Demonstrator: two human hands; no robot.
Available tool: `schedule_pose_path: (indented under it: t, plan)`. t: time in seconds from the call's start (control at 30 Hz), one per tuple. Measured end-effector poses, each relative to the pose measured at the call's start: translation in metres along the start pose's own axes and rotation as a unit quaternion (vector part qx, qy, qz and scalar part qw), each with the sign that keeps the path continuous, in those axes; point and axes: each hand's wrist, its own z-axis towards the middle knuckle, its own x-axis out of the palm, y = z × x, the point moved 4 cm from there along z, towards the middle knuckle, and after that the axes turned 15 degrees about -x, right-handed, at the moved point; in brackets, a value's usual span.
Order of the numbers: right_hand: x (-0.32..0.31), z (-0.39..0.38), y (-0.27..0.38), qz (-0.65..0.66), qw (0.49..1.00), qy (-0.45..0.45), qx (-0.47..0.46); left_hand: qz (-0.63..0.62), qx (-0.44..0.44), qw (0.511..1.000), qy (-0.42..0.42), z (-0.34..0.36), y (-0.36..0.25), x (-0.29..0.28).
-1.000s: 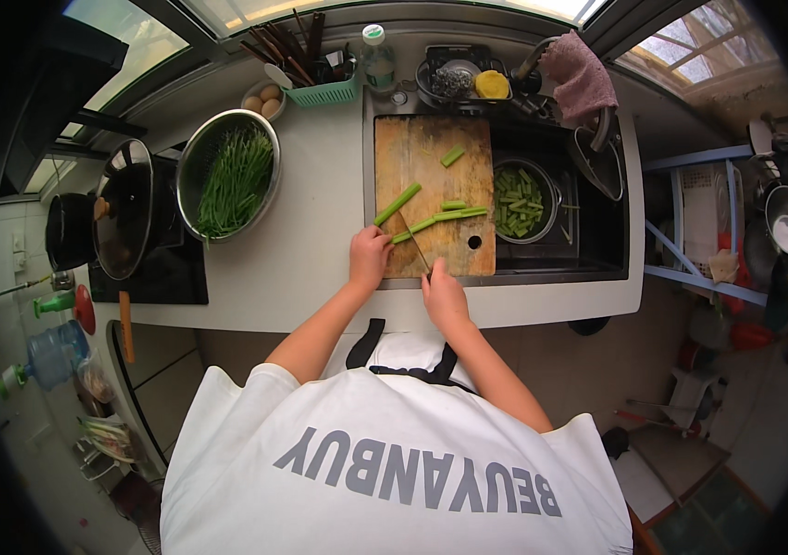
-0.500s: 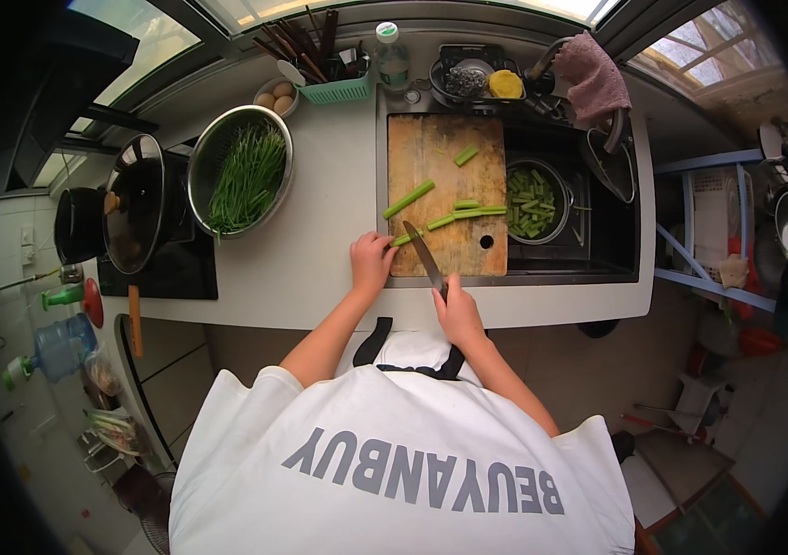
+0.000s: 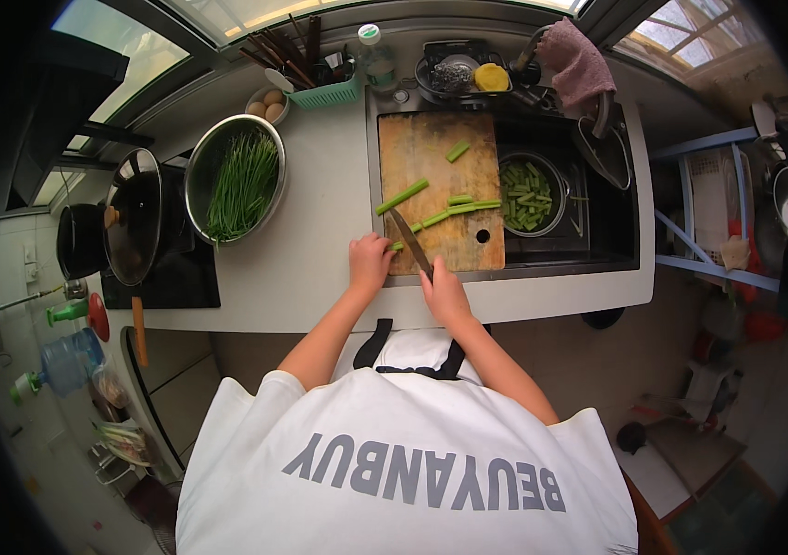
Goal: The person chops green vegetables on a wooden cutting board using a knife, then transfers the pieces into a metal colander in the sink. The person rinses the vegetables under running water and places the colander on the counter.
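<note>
My right hand (image 3: 446,294) is closed round the handle of a kitchen knife (image 3: 412,243). Its blade slants up and left over the wooden cutting board (image 3: 454,245). At the board's near left edge, my left hand (image 3: 371,259) pinches a short green stalk piece (image 3: 397,246), which looks like celery, just left of the blade. Longer celery stalks (image 3: 454,212) lie to the right of the knife, one with a forked end. Another celery piece (image 3: 403,196) rests beyond the blade tip, and a short one (image 3: 458,151) sits near the board's far side.
The board lies over the sink's left part. Inside the sink (image 3: 611,250), a metal pot (image 3: 558,218) holds cut celery. A steel bowl (image 3: 284,176) of long green stems stands left, beside a lidded pan (image 3: 133,217). A green utensil basket (image 3: 324,92), bottle (image 3: 377,60) and eggs (image 3: 273,112) are behind.
The knife and my right hand have shifted left, toward my left hand. The blade now stands between the pinched piece and the longer stalk. The view has tilted slightly.
</note>
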Motion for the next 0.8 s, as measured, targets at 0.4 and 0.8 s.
schedule_pose_path:
  t: [0.4, 0.8]
  plan:
    - [-0.177, -0.168, -0.034, -0.05, 0.896, -0.441, 0.022, -0.184, -0.246, 0.874, 0.377, -0.05, -0.038, -0.022]
    - [-0.294, -0.358, -0.039, -0.102, 0.636, -0.764, -0.021, -0.221, 0.156, 0.745, 0.61, -0.133, -0.459, 0.182]
